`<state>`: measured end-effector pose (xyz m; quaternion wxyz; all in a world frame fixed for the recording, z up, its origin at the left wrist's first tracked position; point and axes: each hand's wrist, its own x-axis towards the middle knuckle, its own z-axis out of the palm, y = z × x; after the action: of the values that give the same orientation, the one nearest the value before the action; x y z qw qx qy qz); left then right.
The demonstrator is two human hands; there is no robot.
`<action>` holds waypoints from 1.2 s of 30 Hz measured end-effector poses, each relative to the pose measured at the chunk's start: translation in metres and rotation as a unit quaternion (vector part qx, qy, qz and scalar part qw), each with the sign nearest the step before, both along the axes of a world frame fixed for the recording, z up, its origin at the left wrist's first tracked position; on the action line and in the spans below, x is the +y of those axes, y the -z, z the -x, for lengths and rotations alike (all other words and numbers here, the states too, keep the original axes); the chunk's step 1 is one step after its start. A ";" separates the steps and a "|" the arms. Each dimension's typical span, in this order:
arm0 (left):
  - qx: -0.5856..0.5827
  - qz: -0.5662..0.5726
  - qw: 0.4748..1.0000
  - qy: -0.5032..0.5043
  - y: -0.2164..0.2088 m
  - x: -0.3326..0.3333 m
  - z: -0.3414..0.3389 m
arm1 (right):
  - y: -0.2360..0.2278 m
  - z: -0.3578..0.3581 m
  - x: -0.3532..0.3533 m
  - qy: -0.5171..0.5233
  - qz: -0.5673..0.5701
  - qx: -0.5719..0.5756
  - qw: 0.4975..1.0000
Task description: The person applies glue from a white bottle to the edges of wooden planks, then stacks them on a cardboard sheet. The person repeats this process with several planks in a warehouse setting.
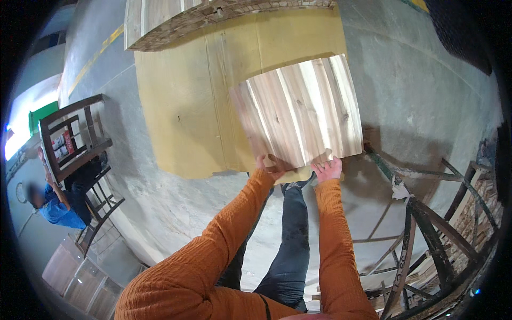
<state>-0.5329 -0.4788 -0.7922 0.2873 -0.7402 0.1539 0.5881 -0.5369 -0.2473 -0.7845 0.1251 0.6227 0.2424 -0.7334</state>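
Note:
A square wooden panel (298, 109) with light and brown stripes is held out in front of me, tilted a little. My left hand (269, 167) grips its near edge, toward the left corner, with fingers partly hidden at the wood. Farther right on that same edge, my right hand (327, 169) is closed on the panel, fingers over the top. Beneath the panel a yellow cardboard sheet (181, 112) lies on the floor.
Stacked wooden panels (176, 26) lie at the cardboard's far end. A dark metal frame rack (426, 224) stands close on my right, wood pieces inside. At left a person in blue (61, 210) handles a dark wooden frame (74, 136). Grey concrete floor (410, 90) surrounds the cardboard.

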 end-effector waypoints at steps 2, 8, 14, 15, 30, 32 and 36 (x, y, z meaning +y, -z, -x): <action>0.032 -0.054 0.973 -0.223 0.010 -0.038 -0.001 | -0.017 0.015 -0.021 -0.010 0.042 0.009 0.999; 0.209 0.101 0.970 0.074 0.016 -0.054 0.110 | -0.003 0.106 -0.042 -0.056 -0.007 0.106 0.993; 0.218 0.139 0.949 0.181 0.002 -0.094 0.223 | 0.000 0.194 -0.068 -0.137 -0.024 0.203 0.969; 0.222 0.139 0.944 0.200 0.001 -0.095 0.221 | 0.005 0.199 -0.068 -0.153 -0.039 0.196 0.968; 0.211 -0.011 0.577 0.789 -0.204 -0.114 -0.068 | -0.135 -0.166 -0.016 -0.709 -0.198 -0.016 0.676; 0.218 -0.007 0.572 0.790 -0.235 -0.114 -0.076 | -0.188 -0.169 0.001 -0.737 -0.215 -0.038 0.640; 0.273 0.044 0.541 0.794 -0.296 -0.104 -0.026 | -0.243 -0.211 0.025 -0.720 -0.342 -0.077 0.599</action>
<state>-0.5065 -0.5827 -0.4960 0.5478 -0.1309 0.7754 0.2854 -0.3259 -0.2218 -0.5415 0.4087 0.2977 0.8345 -0.2189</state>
